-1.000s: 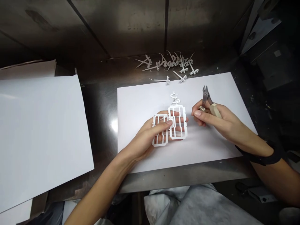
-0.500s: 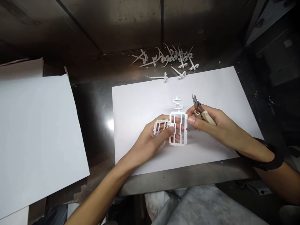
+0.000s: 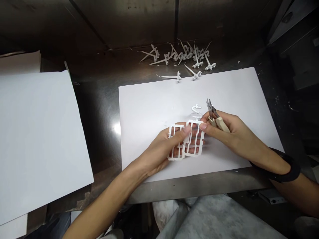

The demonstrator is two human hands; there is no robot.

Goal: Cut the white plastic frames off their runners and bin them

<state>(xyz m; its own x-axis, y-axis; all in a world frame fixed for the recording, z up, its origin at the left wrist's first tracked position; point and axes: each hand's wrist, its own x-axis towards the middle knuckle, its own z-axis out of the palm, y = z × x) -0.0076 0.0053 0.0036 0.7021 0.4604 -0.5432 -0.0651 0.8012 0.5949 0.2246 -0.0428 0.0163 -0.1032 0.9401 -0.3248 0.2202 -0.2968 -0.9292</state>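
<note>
My left hand [image 3: 163,146] is closed on a white plastic frame piece [image 3: 202,146], two barred rectangular panels side by side, with the thumb across the middle and the fingers behind. A curly S-shaped white strip [image 3: 196,108] sticks up from the top of the right panel. Cream-handled side cutters [image 3: 221,124] rest in my right hand [image 3: 229,127], jaws pointing up and away. The thumb of that hand also touches the right panel's upper right corner. Both hands are above a white sheet of paper [image 3: 149,103].
Several white plastic offcuts with thin curved spikes [image 3: 184,54] lie heaped on the metal bench [image 3: 99,99] behind the paper. Larger white sheets [image 3: 42,139] are stacked at the left. A metal wall [image 3: 139,23] rises at the back.
The frame piece has turned, its left panel now facing me more flatly, and it has shifted slightly right. My right thumb now overlaps its corner; the cutters stay in that hand.
</note>
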